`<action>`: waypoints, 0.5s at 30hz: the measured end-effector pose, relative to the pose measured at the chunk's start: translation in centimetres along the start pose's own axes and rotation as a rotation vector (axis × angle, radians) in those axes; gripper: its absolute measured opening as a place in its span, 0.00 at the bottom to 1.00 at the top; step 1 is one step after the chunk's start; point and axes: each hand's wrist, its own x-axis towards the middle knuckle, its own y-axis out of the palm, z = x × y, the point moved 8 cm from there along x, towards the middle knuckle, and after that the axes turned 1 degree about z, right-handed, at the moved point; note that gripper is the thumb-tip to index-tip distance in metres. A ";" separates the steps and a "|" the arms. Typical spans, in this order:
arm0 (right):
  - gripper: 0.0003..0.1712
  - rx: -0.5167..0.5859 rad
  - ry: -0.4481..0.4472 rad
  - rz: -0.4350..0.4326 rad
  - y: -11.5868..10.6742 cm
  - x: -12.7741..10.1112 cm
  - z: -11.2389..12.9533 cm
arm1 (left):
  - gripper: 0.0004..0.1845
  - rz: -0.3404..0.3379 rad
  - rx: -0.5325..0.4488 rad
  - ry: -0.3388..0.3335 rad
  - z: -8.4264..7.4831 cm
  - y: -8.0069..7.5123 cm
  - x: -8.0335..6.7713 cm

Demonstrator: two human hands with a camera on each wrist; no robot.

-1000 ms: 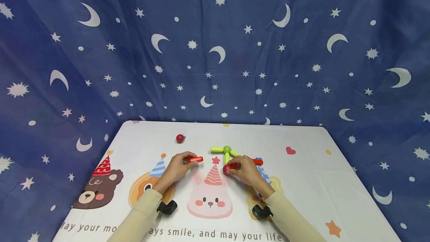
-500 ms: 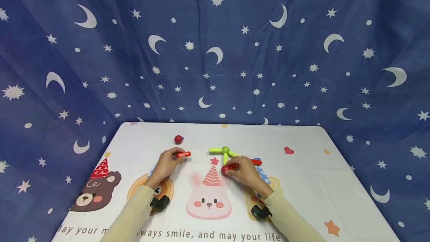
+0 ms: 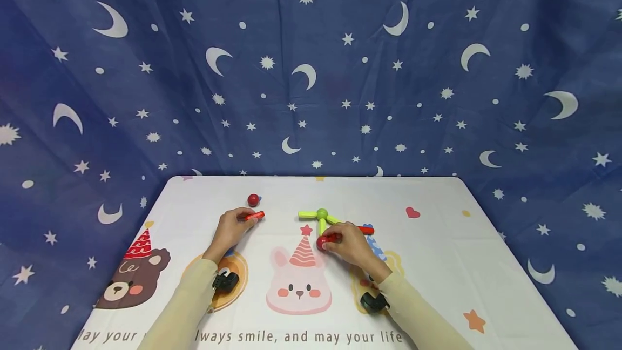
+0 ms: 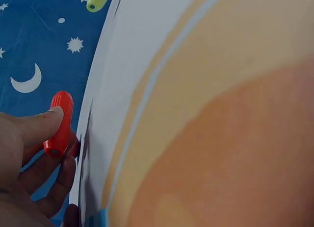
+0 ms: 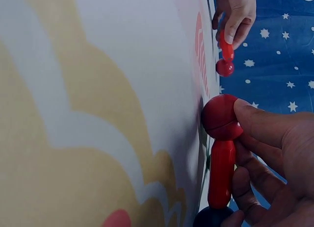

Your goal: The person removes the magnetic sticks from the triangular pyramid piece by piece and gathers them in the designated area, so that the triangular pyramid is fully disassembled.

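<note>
My left hand pinches a short red stick low over the table; the left wrist view shows the thumb and fingers curled round this red stick. A loose red ball lies just beyond its tip, also seen as a red ball in the right wrist view. My right hand grips a red ball joined to a red stick. Right behind it lies a figure of yellow-green sticks round a green ball, with another red stick at its right.
The table wears a white cloth printed with cartoon animals in party hats and a line of text. A dark blue curtain with moons and stars hangs behind and at both sides.
My left hand has carried the red stick to the left and away from me, close to the loose red ball. The right hand has held still on its ball and stick.
</note>
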 end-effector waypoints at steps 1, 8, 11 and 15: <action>0.15 0.001 -0.006 0.001 0.0 0.1 0.1 | 0.12 -0.004 0.005 0.000 0.2 -0.1 0.1; 0.15 0.013 0.004 0.002 0.1 0.2 0.3 | 0.14 -0.017 0.041 0.010 0.4 -0.5 0.8; 0.15 0.016 0.015 0.008 0.3 0.2 0.1 | 0.14 -0.014 0.071 -0.009 0.6 -0.5 1.0; 0.15 0.006 0.015 0.003 0.2 0.3 0.1 | 0.14 0.001 0.088 -0.033 1.0 -0.2 1.3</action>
